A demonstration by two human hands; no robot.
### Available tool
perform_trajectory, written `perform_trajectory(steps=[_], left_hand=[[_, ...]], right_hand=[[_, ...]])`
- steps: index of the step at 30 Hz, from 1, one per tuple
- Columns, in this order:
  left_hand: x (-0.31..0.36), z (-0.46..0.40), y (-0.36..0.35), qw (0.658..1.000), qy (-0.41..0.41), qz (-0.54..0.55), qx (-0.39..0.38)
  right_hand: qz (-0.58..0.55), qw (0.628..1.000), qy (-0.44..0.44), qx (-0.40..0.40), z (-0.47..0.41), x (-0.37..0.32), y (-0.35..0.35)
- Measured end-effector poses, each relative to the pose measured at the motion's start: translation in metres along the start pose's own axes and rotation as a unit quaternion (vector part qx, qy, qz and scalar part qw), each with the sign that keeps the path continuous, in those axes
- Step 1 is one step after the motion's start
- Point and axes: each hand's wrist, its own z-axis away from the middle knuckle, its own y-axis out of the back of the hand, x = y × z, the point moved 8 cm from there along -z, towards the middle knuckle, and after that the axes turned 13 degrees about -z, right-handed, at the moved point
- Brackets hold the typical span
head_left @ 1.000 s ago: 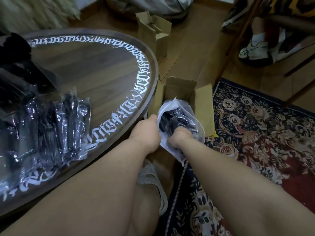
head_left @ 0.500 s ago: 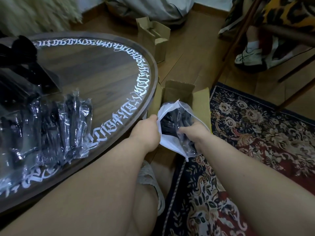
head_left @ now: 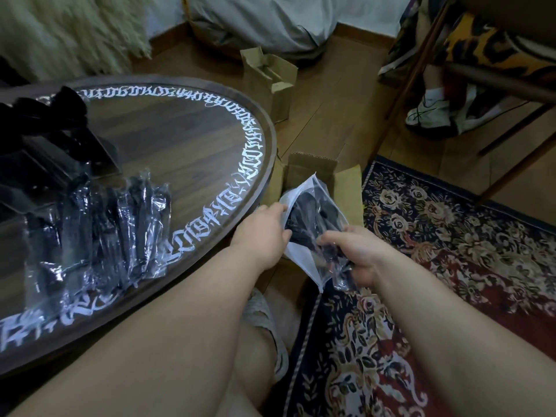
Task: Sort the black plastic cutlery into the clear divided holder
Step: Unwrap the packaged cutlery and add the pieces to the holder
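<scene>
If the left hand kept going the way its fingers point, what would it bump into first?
Probably the plastic bag of black cutlery: the left hand already grips its edge, fingers pointing right. Beyond it sits the right hand.

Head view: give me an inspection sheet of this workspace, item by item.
Surface: round dark wood table with white lettering round its rim.
Job's things: wrapped black cutlery packets lie on the table; a clear bag of black cutlery is held over an open cardboard box; the clear holder at the table's left is blurred.
Clutter: a second cardboard box on the floor.
Hands: left hand grips the bag's edge; right hand grips a wrapped packet at the bag's mouth.
Cables: nothing seen.
Surroundings: floral rug, wooden floor, a chair's legs, another person's white shoe.
</scene>
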Motion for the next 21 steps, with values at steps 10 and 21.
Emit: perform_trajectory(steps=[10,21], left_hand=[[0.02,0.05,0.086,0.992,-0.041,-0.011,0.119],[-0.112,0.13,0.17,0.965,0.126,-0.081,0.215]], right_hand=[[0.1,0.984,0.126,-0.076,0.092,-0.045,-0.037],[0.298,0.905,0.239,-0.189,0.116,-0.055,-0.214]])
